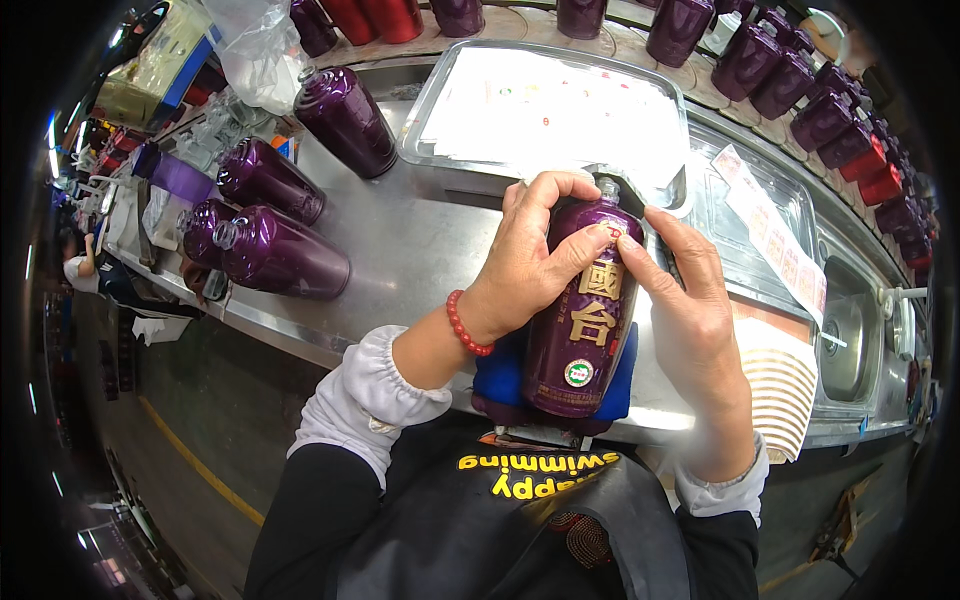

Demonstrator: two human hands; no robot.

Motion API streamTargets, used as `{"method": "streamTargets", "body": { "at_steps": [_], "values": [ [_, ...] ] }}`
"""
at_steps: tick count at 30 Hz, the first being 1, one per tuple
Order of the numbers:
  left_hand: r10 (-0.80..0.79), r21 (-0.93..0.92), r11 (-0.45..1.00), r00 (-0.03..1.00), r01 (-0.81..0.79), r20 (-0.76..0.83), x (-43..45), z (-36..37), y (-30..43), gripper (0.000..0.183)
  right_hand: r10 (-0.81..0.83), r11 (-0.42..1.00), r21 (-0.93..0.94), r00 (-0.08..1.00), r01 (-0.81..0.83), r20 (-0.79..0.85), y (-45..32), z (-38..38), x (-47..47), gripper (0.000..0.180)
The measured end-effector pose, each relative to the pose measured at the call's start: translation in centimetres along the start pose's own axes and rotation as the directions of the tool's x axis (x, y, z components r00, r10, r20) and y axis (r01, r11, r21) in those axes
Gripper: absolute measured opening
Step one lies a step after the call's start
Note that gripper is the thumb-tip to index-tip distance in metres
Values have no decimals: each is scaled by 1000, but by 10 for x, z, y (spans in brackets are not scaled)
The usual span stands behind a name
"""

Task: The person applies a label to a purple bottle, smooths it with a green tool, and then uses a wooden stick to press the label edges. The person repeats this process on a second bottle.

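A glossy purple glass bottle [551, 360] with raised gold characters and a round green-and-white emblem lies tilted before me, its neck pointing away. Beneath its lower end is a blue cloth pad [619, 379]. My left hand [521, 262] spans the bottle's shoulder, thumb on a small red label [615, 229] below the neck and fingertips by the neck. From the other side, my right hand [694, 322] sets its thumb at the same label, with its forefinger beside the shoulder. A dark holder [626, 184] partly surrounds the neck. The bottle's underside is hidden.
Several purple bottles [292, 251] stand left on the metal bench. Ahead, a metal tray [420, 124] holds white sheets. Rightward are a printed label strip [776, 236], a gold-striped sheet [776, 382] and a sink [847, 382]. A conveyor [517, 22] carries bottles behind. Another person [82, 270] is far left.
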State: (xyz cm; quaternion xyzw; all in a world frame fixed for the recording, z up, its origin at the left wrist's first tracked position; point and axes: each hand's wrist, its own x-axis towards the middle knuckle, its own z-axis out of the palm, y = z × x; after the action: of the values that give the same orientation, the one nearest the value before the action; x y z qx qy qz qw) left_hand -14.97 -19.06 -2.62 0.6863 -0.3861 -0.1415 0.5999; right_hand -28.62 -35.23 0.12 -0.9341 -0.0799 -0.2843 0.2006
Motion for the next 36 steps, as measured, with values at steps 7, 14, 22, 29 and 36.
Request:
{"method": "streamTargets", "body": {
  "at_steps": [7,14,22,29,36],
  "values": [
    [5,-55,998,1000,-4,13,-1,1,-3,39,8,1000,24,1000,-8,-1,2,2,3,60],
    [-48,-160,986,998,52,28,0,1,-6,38,6,1000,24,1000,-5,-13,3,2,2,61],
    [-22,-114,993,999,26,37,-1,-1,-5,37,-7,1000,-3,1000,7,-7,3,3,-2,60],
    [614,349,713,782,-608,109,-10,-17,6,34,91,992,107,972,-69,-217,12,-10,0,50],
    [624,472,543,709,-695,328,-8,-25,7,46,-69,951,308,957,-22,281,43,-22,90,21]
  ]
}}
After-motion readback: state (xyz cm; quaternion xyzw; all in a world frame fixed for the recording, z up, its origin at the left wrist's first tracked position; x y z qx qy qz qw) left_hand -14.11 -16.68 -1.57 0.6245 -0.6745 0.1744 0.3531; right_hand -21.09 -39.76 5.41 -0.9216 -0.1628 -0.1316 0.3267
